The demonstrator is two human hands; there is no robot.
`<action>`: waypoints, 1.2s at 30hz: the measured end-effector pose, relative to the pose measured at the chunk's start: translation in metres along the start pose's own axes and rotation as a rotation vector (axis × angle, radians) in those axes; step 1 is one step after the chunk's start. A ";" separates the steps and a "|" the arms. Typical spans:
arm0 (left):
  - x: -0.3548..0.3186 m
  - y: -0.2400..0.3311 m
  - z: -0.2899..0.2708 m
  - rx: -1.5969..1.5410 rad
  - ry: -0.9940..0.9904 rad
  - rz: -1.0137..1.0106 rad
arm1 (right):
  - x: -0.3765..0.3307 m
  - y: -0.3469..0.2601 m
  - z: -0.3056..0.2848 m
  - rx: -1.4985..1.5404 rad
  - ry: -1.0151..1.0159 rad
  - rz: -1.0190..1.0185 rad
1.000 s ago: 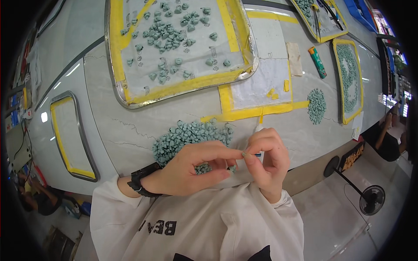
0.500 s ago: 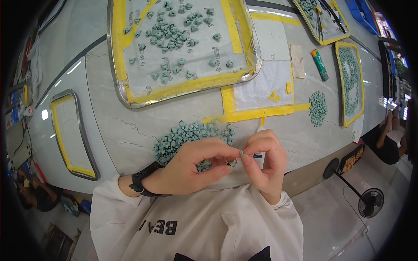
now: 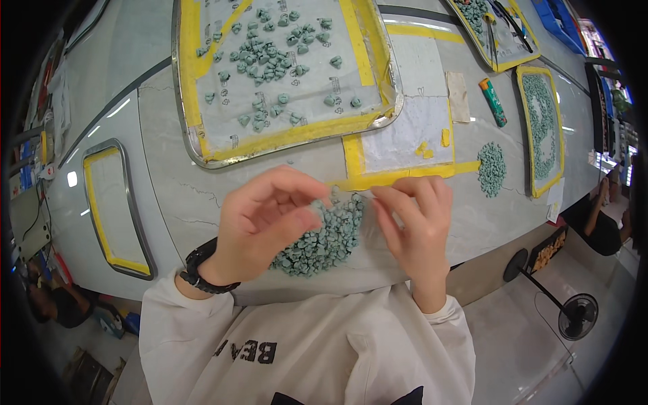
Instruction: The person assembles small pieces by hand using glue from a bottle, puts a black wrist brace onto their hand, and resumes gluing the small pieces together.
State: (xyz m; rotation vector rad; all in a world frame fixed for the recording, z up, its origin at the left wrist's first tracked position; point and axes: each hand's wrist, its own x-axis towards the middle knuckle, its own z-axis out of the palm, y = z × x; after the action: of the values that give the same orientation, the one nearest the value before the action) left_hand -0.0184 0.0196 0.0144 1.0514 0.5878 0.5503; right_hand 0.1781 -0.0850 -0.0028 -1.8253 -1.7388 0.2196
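Observation:
My left hand [image 3: 266,226], with a black watch on its wrist, is raised over the left part of a heap of small pale-teal pieces [image 3: 324,236]. Its thumb and forefinger close on a small teal piece [image 3: 317,205], mostly covered by the fingertips. To the right of the heap, my right hand [image 3: 420,226] pinches thumb against forefinger; whatever lies between those tips is too small to make out. The two hands are apart. Beyond them, a metal-rimmed tray [image 3: 297,140] edged with yellow tape carries many larger teal clusters [image 3: 263,61].
A smaller teal pile [image 3: 492,169] lies at the right, near a yellow-taped tray of pieces [image 3: 559,135]. A green and orange tube [image 3: 493,102] rests behind it. Yellow-taped white paper [image 3: 405,138] covers the middle. Another tray [image 3: 118,209] stands left; a fan [image 3: 578,316] stands lower right.
My hands have separated and risen away from me over the table, the left moving leftward. More of the heap shows between them. The white bottle by my right hand is now hidden.

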 end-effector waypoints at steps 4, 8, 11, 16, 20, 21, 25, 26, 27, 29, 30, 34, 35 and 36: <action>-0.001 0.012 -0.016 -0.034 0.140 0.091 | 0.026 -0.021 0.031 -0.013 -0.001 -0.076; 0.000 0.018 -0.022 -0.022 0.169 0.178 | 0.041 -0.032 0.065 -0.122 -0.076 -0.155; -0.001 0.020 -0.018 -0.024 0.209 0.175 | 0.047 -0.035 0.077 -0.176 -0.085 -0.137; 0.002 0.018 -0.017 0.000 0.140 0.089 | 0.043 -0.032 0.073 -0.127 -0.060 -0.197; 0.004 0.024 -0.008 0.284 0.050 -0.081 | 0.035 -0.039 0.021 0.071 0.135 -0.086; 0.004 0.024 -0.007 0.392 -0.031 -0.108 | 0.033 -0.034 0.012 0.175 0.209 -0.096; 0.007 0.016 -0.014 0.134 -0.228 -0.338 | 0.031 -0.028 0.020 0.298 0.272 -0.164; 0.007 0.013 -0.013 0.125 -0.225 -0.340 | 0.030 -0.025 0.022 0.292 0.281 -0.152; 0.008 0.011 -0.013 0.116 -0.221 -0.342 | 0.029 -0.022 0.024 0.276 0.274 -0.159; 0.009 0.009 -0.015 0.116 -0.255 -0.334 | 0.026 -0.019 0.022 0.263 0.267 -0.165; 0.010 0.008 -0.015 0.113 -0.281 -0.321 | 0.026 -0.019 0.017 0.303 0.243 -0.158; 0.008 0.005 -0.004 0.176 -0.248 -0.270 | 0.026 -0.011 0.021 0.479 0.215 -0.116; 0.007 0.001 -0.002 0.155 -0.236 -0.261 | 0.026 -0.012 0.021 0.479 0.214 -0.116; 0.007 -0.002 -0.002 0.133 -0.222 -0.251 | 0.026 -0.013 0.020 0.543 0.227 -0.079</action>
State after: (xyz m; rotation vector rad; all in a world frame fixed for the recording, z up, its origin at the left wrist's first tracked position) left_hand -0.0145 0.0249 0.0110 1.1271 0.5545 0.1730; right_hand 0.1600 -0.0545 -0.0051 -1.3289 -1.4157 0.3927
